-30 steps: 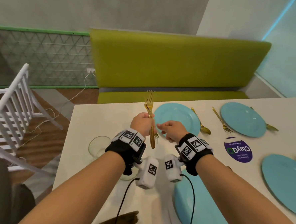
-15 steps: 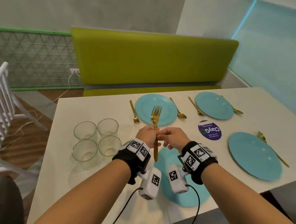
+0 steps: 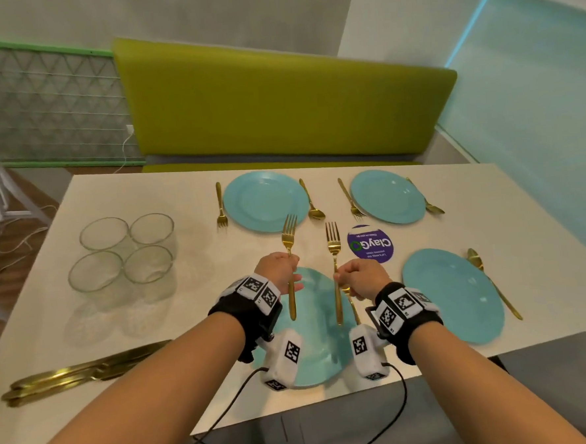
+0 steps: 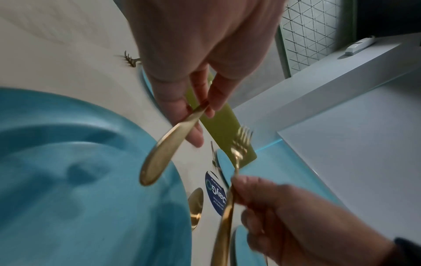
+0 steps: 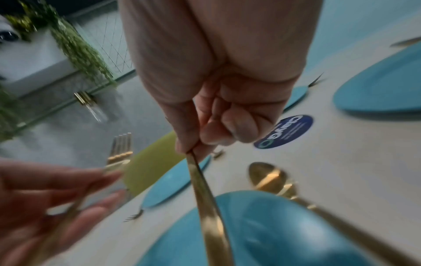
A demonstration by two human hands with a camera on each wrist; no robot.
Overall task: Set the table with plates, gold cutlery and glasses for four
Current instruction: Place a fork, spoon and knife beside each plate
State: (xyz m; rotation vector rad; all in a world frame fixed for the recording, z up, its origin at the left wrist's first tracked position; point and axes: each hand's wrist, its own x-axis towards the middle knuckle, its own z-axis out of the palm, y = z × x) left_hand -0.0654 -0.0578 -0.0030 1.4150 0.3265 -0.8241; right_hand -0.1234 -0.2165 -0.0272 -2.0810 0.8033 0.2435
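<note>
I hold two gold forks upright, tines up, over the near-left blue plate [image 3: 313, 344]. My left hand [image 3: 289, 273] pinches the left fork [image 3: 289, 239] at its neck; the handle [image 4: 159, 154] hangs below the fingers. A hand's width to the right, my right hand [image 3: 339, 278] pinches the right fork [image 3: 333, 243], with the other fingers curled, as the right wrist view shows [image 5: 206, 194]. A gold spoon [image 5: 268, 176] lies on the table just right of this plate, partly hidden under my right hand in the head view.
Two far plates [image 3: 265, 201] [image 3: 387, 196] each have a fork and a spoon beside them. The near-right plate [image 3: 454, 294] has one spoon [image 3: 491, 281]. Several glasses [image 3: 125, 252] stand at the left. Gold knives [image 3: 81, 372] lie near the front left edge. A purple sticker [image 3: 369, 244] marks the middle.
Both forks were held together between my hands. Now they are apart, one in each hand. My hands have come back from the far-left plate to above the near-left plate.
</note>
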